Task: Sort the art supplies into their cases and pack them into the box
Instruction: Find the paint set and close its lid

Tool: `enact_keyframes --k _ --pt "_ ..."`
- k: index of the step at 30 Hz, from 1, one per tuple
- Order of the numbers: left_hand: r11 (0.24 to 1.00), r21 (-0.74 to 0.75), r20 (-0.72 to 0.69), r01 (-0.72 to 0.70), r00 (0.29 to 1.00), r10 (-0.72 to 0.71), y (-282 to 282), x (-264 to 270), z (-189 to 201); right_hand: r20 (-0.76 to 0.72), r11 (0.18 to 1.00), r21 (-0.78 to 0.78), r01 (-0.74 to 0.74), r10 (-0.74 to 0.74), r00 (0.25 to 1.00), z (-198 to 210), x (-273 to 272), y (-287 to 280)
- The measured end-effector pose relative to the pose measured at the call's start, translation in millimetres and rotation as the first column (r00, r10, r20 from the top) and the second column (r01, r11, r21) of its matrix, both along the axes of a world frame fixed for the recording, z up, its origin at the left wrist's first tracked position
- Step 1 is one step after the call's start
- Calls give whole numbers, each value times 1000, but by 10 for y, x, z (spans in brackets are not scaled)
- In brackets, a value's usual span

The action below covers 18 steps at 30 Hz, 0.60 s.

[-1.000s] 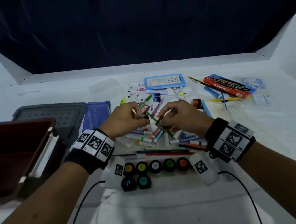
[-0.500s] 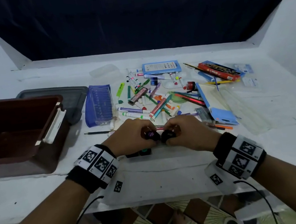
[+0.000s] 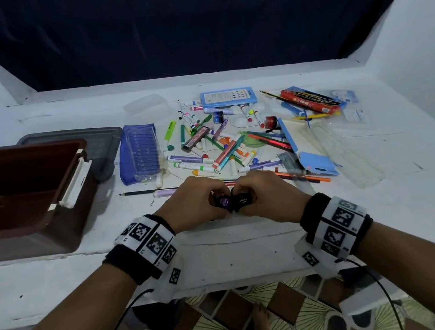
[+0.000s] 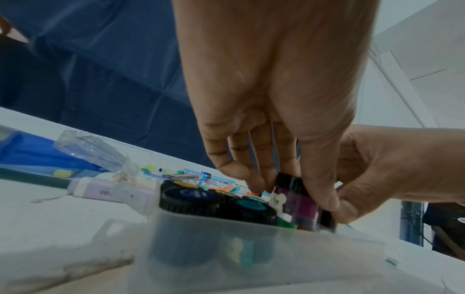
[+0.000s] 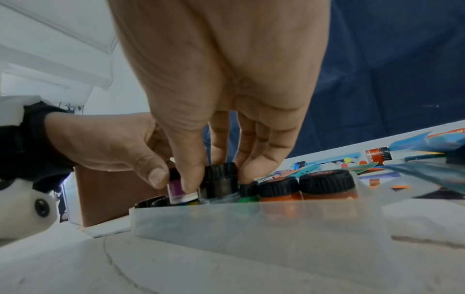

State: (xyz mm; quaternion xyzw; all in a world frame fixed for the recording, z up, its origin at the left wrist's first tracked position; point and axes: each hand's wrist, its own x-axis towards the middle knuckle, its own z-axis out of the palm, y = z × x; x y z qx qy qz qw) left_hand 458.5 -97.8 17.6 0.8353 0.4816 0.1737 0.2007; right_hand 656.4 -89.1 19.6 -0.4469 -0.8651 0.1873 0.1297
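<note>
Near the table's front edge, my left hand (image 3: pixel 215 197) pinches a purple paint jar (image 3: pixel 225 201), and my right hand (image 3: pixel 248 191) pinches a black paint jar (image 3: pixel 243 199) right beside it. In the left wrist view the left hand (image 4: pixel 289 187) holds the purple jar (image 4: pixel 299 202) tilted over a clear plastic case (image 4: pixel 251 248), which has dark blue (image 4: pixel 191 197) and teal (image 4: pixel 249 206) capped jars in it. The right wrist view shows the right hand (image 5: pixel 221 175) with the black jar (image 5: pixel 221 185) upright at the case (image 5: pixel 251 228), next to orange jars (image 5: pixel 281 191).
A brown box (image 3: pixel 17 194) stands open at the left, with a grey lid (image 3: pixel 100 142) behind it. A blue marker case (image 3: pixel 140 153), a pile of loose markers (image 3: pixel 208 149), a red pencil box (image 3: pixel 308 101) and a clear sleeve (image 3: pixel 344 151) lie beyond my hands.
Both hands have come back from the marker pile to the paint case at the near edge. Each now holds a paint jar. The head view has tilted down.
</note>
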Motion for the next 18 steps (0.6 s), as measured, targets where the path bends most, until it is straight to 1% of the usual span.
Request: enact_keyframes --k 8,12,18 --pt "998 9 -109 -66 992 66 15 11 5 57 1000 1 -9 9 998 -94 -35 -6" --pt "998 -16 -168 -54 984 51 15 38 -35 82 1000 4 1 -1 997 -94 -49 2" --pt "999 -10 -211 -49 976 46 50 72 -82 69 1000 6 -20 20 997 -95 -39 -1"
